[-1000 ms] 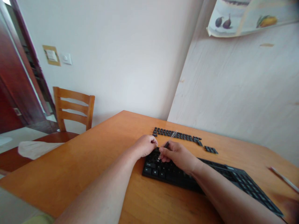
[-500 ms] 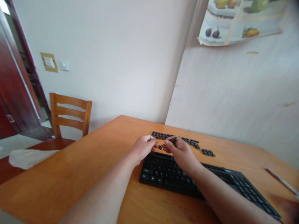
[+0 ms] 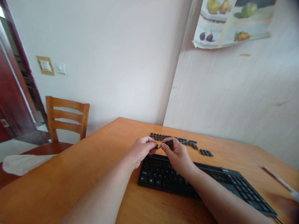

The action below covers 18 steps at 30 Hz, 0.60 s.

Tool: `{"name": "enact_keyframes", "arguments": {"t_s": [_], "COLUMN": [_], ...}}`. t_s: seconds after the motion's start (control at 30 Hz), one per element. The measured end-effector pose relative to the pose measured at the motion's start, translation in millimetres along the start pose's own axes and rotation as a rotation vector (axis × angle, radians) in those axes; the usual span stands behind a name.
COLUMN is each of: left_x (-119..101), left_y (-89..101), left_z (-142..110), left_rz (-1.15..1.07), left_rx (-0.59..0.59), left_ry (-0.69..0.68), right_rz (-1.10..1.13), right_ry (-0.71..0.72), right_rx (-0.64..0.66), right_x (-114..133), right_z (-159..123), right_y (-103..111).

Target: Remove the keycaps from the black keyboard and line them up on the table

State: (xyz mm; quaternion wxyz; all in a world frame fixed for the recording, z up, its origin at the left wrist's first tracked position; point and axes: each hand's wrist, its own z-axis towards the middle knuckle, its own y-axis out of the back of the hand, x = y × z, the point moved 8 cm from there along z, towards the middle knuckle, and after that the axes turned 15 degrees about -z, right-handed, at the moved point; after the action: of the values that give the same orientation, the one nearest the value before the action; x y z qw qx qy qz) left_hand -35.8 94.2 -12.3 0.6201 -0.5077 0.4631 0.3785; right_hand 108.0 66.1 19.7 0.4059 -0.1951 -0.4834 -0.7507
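A black keyboard (image 3: 170,182) lies on the table under my right forearm, partly stripped of keys toward its back. Over its back left edge, my right hand (image 3: 178,157) is closed around the black handle of a keycap puller (image 3: 170,142), whose thin wire end points left. At that wire end is a small black keycap (image 3: 157,146). My left hand (image 3: 142,150) pinches the keycap between thumb and fingers, partly covering it. Behind my hands stand rows of loose keycaps (image 3: 161,136), the middle ones partly hidden by my right hand.
A small block of loose keycaps (image 3: 206,152) sits right of the rows. A slim white stick (image 3: 277,178) lies on the table (image 3: 100,165) at the right. Beyond the left table edge stands a wooden chair (image 3: 67,118) with a white cloth (image 3: 25,164) on its seat.
My left hand has closed on the keycap that hung from the puller's wire. My two hands have come together. The whole view has shifted slightly.
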Motion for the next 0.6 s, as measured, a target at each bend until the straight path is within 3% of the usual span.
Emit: {"name": "enact_keyframes", "arguments": {"t_s": [0.23, 0.4, 0.6], "left_x": [1, 3, 3], "left_y": [-0.2, -1.6, -4.7], "left_z": [0, -1, 0], "left_rz": [-0.079, -0.088, -0.077], "left_rx": [-0.003, 0.007, 0.037], "left_ry": [0.045, 0.06, 0.067], "right_rz": [-0.088, -0.154, -0.285], "right_ry": [0.046, 0.139, 0.125], "right_rx": [-0.094, 0.0, 0.099], "right_x": [4, 12, 9], "right_z": [5, 2, 2], "right_y": [17, 9, -1]}}
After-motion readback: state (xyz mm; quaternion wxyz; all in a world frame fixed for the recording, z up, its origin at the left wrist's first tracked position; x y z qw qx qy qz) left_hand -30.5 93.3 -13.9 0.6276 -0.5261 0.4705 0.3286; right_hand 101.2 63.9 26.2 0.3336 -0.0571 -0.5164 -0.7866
